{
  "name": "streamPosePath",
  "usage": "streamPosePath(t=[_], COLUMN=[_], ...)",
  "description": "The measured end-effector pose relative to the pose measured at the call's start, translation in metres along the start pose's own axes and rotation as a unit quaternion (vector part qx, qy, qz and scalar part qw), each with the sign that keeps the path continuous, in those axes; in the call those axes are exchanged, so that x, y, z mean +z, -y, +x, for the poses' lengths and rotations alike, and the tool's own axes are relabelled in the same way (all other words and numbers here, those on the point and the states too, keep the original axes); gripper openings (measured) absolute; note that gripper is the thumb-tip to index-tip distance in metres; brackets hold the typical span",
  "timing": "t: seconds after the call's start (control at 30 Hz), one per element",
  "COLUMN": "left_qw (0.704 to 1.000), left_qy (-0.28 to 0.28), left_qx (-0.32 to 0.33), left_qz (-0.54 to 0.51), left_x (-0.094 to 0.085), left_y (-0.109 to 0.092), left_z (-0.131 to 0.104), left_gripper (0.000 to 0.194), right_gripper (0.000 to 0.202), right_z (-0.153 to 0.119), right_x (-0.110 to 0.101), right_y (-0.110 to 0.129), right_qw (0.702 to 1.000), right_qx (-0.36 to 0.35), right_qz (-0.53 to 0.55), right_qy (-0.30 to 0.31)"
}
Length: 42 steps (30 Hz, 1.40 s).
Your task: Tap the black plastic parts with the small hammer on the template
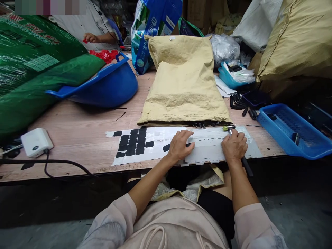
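Head view: a hammer (247, 167) is held, head forward, by the curled right hand (234, 147); by the half-open left hand (178, 147), whether the near black patch (188, 145) is held can't be told

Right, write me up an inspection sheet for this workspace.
Surface: wood-look tabletop, small dark marks and scraps on it.
Job's things: white sheet with rows of black pads stuck on its left part; hammer-like tool.
Clutter: paper sack behind the sheet; blue tub left; blue basket and loose black parts right.
Hands: left hand open over the sheet; right hand around the tool.
Cables: black cable crosses the table's left side, near a white device.
Surroundings: green bag; co-worker's hand beyond, at red items.
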<state>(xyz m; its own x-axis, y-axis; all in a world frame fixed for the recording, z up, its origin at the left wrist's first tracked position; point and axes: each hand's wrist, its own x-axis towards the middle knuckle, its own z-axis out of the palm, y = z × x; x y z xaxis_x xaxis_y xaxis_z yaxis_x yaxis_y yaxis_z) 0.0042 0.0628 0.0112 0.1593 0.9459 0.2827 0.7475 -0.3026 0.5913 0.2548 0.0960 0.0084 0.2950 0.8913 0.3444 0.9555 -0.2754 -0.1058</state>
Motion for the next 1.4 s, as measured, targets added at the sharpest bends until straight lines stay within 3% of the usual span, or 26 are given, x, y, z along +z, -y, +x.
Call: streamPosePath(t=[0.07, 0.23, 0.4, 0.57, 0.67, 0.8, 1.0, 1.2, 1.33, 1.4], left_qw=[0.997, 0.984, 0.979, 0.981, 0.986, 0.992, 0.995, 0.995, 0.993, 0.992], left_qy=[0.011, 0.019, 0.058, 0.105, 0.093, 0.050, 0.100, 0.086, 0.103, 0.106], left_qx=[-0.036, -0.087, -0.040, -0.007, 0.008, 0.059, 0.003, -0.034, -0.049, -0.062], left_qz=[0.061, 0.152, 0.191, 0.164, 0.139, 0.097, -0.001, -0.029, -0.033, -0.029], left_x=[0.000, -0.008, -0.017, -0.017, -0.021, -0.027, -0.016, -0.005, -0.006, -0.005], left_y=[0.007, 0.006, 0.001, 0.009, 0.009, 0.006, 0.010, 0.011, 0.006, 0.002], left_z=[0.014, 0.056, 0.090, 0.108, 0.097, 0.056, -0.002, -0.005, -0.002, -0.002], left_gripper=[0.037, 0.047, 0.051, 0.031, 0.022, 0.017, 0.015, 0.020, 0.020, 0.019], right_gripper=[0.042, 0.042, 0.041, 0.042, 0.042, 0.043, 0.044, 0.040, 0.043, 0.043], right_z=[0.000, 0.001, 0.001, 0.001, 0.002, 0.001, 0.004, 0.007, -0.027, -0.052], right_x=[0.000, 0.001, 0.001, 0.001, 0.000, -0.002, -0.003, -0.013, -0.035, -0.045], right_y=[0.000, 0.000, 0.000, 0.001, 0.001, 0.002, 0.001, -0.010, -0.003, 0.007], right_qw=[1.000, 1.000, 1.000, 1.000, 0.999, 0.999, 0.999, 0.993, 0.965, 0.939], right_qx=[0.001, 0.001, 0.000, -0.002, -0.003, 0.003, 0.008, 0.016, -0.026, -0.043], right_qz=[0.000, 0.004, 0.011, 0.019, 0.028, 0.038, 0.044, 0.119, 0.260, 0.340], right_qy=[-0.001, -0.005, -0.015, -0.016, -0.015, -0.004, 0.003, 0.018, -0.018, 0.017])
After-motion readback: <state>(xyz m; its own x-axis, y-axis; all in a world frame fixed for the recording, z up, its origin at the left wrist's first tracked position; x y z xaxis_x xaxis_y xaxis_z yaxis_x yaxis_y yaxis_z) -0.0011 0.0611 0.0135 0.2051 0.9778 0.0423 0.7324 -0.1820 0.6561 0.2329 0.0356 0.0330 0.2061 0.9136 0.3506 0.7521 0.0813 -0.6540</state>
